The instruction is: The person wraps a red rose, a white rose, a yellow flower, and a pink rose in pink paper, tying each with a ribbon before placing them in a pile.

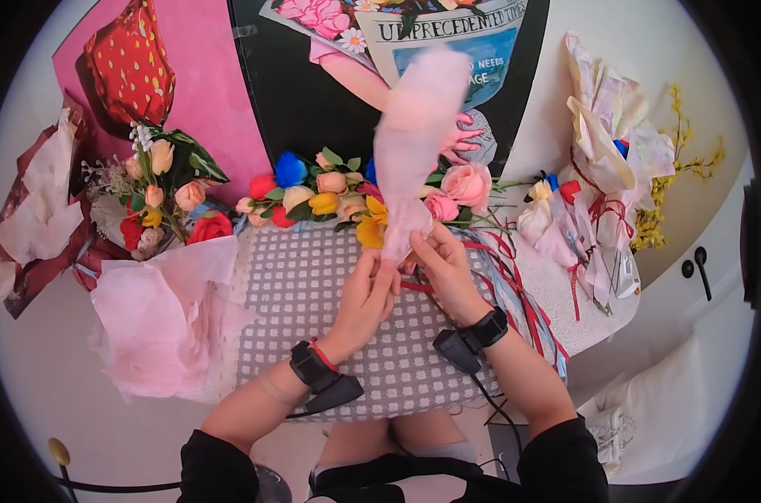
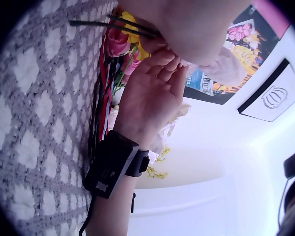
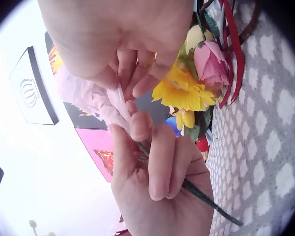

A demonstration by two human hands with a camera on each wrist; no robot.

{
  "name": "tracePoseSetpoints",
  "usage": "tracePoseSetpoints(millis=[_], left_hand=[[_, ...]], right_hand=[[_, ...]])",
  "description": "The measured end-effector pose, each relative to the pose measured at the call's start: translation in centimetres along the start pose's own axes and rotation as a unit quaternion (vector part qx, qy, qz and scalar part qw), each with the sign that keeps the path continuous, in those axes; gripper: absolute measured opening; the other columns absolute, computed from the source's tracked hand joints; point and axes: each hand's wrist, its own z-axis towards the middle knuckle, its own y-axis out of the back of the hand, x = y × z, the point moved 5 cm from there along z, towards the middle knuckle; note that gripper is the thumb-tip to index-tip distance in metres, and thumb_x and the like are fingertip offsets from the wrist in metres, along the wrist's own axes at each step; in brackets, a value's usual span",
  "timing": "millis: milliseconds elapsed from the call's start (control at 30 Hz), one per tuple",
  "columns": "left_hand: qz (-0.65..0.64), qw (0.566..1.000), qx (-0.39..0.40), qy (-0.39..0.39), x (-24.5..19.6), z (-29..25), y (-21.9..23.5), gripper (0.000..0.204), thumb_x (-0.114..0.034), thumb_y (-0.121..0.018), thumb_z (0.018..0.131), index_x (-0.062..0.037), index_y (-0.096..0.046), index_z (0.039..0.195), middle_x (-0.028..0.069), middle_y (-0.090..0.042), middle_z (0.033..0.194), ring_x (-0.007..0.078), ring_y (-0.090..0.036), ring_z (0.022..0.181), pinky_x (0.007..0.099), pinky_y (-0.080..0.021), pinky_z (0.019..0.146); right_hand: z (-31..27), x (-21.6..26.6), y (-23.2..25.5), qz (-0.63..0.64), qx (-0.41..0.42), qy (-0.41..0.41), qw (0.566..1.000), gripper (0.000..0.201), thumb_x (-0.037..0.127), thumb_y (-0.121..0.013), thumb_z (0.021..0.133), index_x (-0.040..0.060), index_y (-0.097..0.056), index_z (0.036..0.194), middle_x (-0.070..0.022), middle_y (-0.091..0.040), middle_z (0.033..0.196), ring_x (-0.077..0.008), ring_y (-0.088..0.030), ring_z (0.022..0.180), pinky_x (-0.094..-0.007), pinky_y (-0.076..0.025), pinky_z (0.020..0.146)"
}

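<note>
A sleeve of pale pink tissue paper (image 1: 422, 134) stands upright between my hands, gathered narrow at its lower end; its upper part is blurred. A green flower stem (image 3: 206, 197) comes out below the gathered paper, and any bloom inside is hidden. My left hand (image 1: 370, 289) holds the stem and the bottom of the paper, thumb and fingers curled round them. From the other side my right hand (image 1: 444, 272) pinches the paper's gathered edge, its fingertips close to the left thumb. Behind the paper lies a yellow sunflower (image 3: 184, 91).
Artificial flowers (image 1: 322, 197) line the back of the checked cloth (image 1: 313, 352). A stack of pink tissue sheets (image 1: 150, 314) lies at left, beside a dark red wrapped bouquet (image 1: 45, 205). Red and grey ribbons (image 1: 515, 289) trail at right, near small wrapped flowers (image 1: 556, 214).
</note>
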Motion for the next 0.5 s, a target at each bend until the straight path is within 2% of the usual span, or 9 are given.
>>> tracePoseSetpoints(millis=[100, 233, 300, 433, 500], left_hand=[[0.07, 0.996, -0.05, -0.039, -0.4, 0.0, 0.0, 0.017, -0.018, -0.044, 0.093, -0.0023, -0.042, 0.1, 0.0034, -0.052, 0.082, 0.003, -0.04, 0.047, 0.0176, -0.031, 0.04], [0.048, 0.993, -0.077, -0.071, -1.0, -0.1, -0.1, 0.019, -0.017, -0.048, 0.092, -0.0028, -0.04, 0.102, 0.0028, -0.049, 0.082, 0.0028, -0.041, 0.051, 0.0178, -0.031, 0.042], [0.023, 0.988, -0.137, -0.072, -1.2, -0.1, 0.4, 0.019, -0.017, -0.046, 0.093, -0.0029, -0.039, 0.103, 0.0025, -0.047, 0.082, 0.0034, -0.041, 0.052, 0.0183, -0.031, 0.044], [0.054, 0.991, -0.111, -0.052, 0.4, 0.4, 1.2, 0.016, -0.018, -0.038, 0.095, -0.0056, -0.039, 0.105, 0.0014, -0.044, 0.077, 0.0029, -0.037, 0.049, 0.0161, -0.028, 0.041], [0.027, 0.993, -0.108, -0.041, 0.9, 0.6, 1.2, 0.017, -0.02, -0.035, 0.096, -0.0057, -0.039, 0.105, 0.0, -0.042, 0.07, 0.0031, -0.035, 0.048, 0.0168, -0.027, 0.04]], right_hand=[[-0.3, 1.0, -1.0, 0.01, 0.007, 0.0, 1.0, 0.03, 0.016, -0.054, 0.088, 0.0026, -0.049, 0.115, -0.0008, -0.059, 0.095, -0.0021, -0.051, 0.077, -0.0171, -0.039, 0.063], [-0.4, 1.1, -1.0, 0.009, -0.002, -0.004, 1.0, 0.031, 0.01, -0.057, 0.085, 0.0025, -0.046, 0.113, -0.001, -0.056, 0.098, -0.0046, -0.051, 0.081, -0.019, -0.041, 0.067], [-0.4, 0.9, -0.8, -0.012, 0.004, -0.003, 1.0, 0.03, 0.008, -0.058, 0.084, 0.0028, -0.046, 0.111, -0.0009, -0.056, 0.097, -0.0053, -0.051, 0.082, -0.0195, -0.042, 0.068], [-0.4, 0.9, -0.7, -0.019, 0.01, 0.006, 1.0, 0.024, 0.007, -0.059, 0.083, 0.0044, -0.046, 0.103, -0.0005, -0.055, 0.096, -0.005, -0.051, 0.084, -0.0193, -0.042, 0.068], [-0.5, 1.1, -1.0, -0.009, 0.011, -0.024, 1.0, 0.025, 0.007, -0.06, 0.083, 0.004, -0.045, 0.104, -0.0003, -0.055, 0.096, -0.0048, -0.051, 0.083, -0.0186, -0.041, 0.068]])
